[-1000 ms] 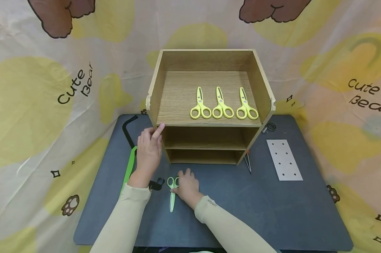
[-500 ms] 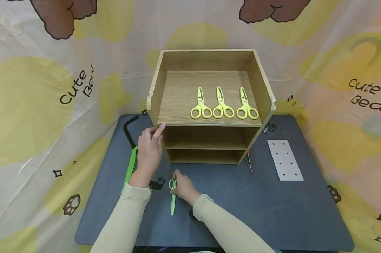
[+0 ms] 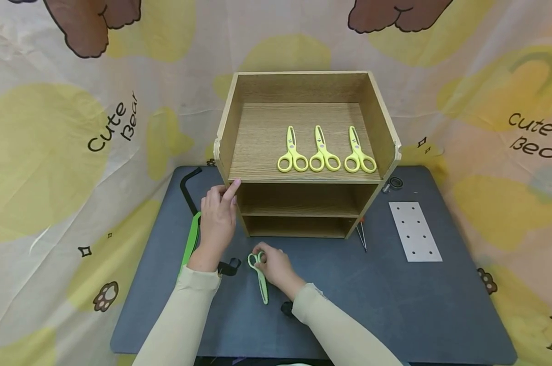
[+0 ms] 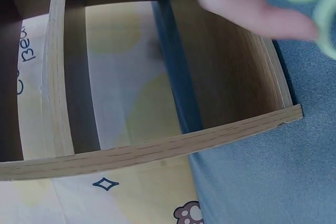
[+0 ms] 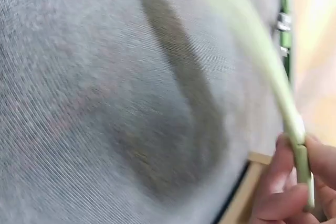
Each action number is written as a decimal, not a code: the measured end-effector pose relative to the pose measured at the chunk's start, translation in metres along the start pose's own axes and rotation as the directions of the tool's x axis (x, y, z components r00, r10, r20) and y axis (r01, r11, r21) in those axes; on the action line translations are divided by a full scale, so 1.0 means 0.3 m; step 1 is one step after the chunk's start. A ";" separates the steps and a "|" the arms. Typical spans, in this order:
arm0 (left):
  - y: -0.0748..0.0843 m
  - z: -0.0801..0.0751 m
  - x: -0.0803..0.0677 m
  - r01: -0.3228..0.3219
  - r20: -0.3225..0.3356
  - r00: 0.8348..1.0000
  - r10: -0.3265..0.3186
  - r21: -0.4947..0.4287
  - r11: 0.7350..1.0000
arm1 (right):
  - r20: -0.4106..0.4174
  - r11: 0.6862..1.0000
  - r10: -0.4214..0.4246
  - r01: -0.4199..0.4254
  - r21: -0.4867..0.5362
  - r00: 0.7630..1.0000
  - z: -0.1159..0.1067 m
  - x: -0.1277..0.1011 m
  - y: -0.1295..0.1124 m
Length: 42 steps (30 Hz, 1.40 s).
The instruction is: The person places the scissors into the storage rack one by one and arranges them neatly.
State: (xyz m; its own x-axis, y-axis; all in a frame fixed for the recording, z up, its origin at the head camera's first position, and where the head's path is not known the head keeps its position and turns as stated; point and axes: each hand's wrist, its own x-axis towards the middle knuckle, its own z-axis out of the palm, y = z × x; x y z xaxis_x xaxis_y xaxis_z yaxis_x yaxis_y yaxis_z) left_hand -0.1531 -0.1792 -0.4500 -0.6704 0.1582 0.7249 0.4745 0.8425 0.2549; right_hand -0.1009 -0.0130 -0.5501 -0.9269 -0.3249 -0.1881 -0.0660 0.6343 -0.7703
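Note:
With thumb and fingers, my right hand (image 3: 278, 267) pinches a pair of pale green scissors (image 3: 263, 291) by the handle loops, blades slanting down toward me over the table. The right wrist view shows the scissors (image 5: 273, 72) edge-on and blurred between the fingertips, their dark shadow below. My left hand (image 3: 217, 218) grips the left front edge of a wooden shelf unit (image 3: 262, 122), a finger reaching onto the board's front; its outer fingers are partly hidden. Three pairs of yellow scissors (image 3: 320, 152) lie in a row on the top shelf, blades toward the back.
Two lower compartments (image 3: 298, 201) open toward me under the top shelf. A green and black strap (image 3: 191, 239) lies left of the unit. To the right are a white sheet with dark dots (image 3: 415, 231), a black ring-shaped item (image 3: 396, 183) and a thin metal tool (image 3: 361, 238).
My right hand has picked the green scissors up from the table and turned them, the blade tips swinging to the right. My left hand stays at the shelf edge.

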 end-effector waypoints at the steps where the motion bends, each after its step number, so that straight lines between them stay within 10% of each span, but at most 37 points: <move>1: -0.001 0.000 -0.001 0.001 0.002 1.000 -0.001 -0.001 1.000 | -0.011 1.000 -0.021 0.021 0.012 1.000 -0.014 -0.007 -0.004; 13: -0.009 -0.006 0.004 -0.012 0.005 1.000 0.012 0.003 1.000 | -0.218 0.958 -0.273 0.287 0.031 0.937 -0.307 -0.161 -0.216; 24: -0.008 -0.001 0.006 -0.025 -0.025 0.999 0.025 0.002 1.000 | -0.453 0.876 -0.427 0.482 0.007 0.783 -0.529 -0.260 -0.387; 28: -0.008 0.001 0.007 -0.026 -0.018 1.000 0.026 -0.001 1.000 | -0.504 0.780 -0.564 0.622 -0.064 0.655 -0.575 -0.274 -0.427; 34: -0.006 -0.005 0.010 -0.019 -0.006 1.000 0.019 -0.003 1.000 | -0.575 0.587 -0.753 0.722 -0.365 0.321 -0.607 -0.245 -0.483; 37: -0.001 -0.009 0.012 -0.017 -0.011 1.000 0.017 -0.001 1.000 | -0.597 0.538 -0.776 0.706 -0.460 0.203 -0.606 -0.198 -0.490; 39: 0.001 -0.011 0.012 -0.018 -0.012 1.000 0.018 0.002 1.000 | -0.601 0.521 -0.782 0.700 -0.489 0.162 -0.602 -0.159 -0.487; 42: 0.003 -0.013 0.011 -0.017 -0.015 1.000 0.017 0.010 1.000 | -0.588 0.517 -0.792 0.692 -0.504 0.163 -0.591 -0.097 -0.478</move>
State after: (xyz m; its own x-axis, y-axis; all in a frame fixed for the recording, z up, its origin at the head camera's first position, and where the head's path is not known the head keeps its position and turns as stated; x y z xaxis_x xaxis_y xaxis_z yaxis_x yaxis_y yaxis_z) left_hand -0.1527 -0.1800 -0.4449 -0.6534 0.1649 0.7389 0.4801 0.8449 0.2360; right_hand -0.1299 0.0300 -0.3262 -0.3159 -0.1423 0.9380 -0.8619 0.4564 -0.2210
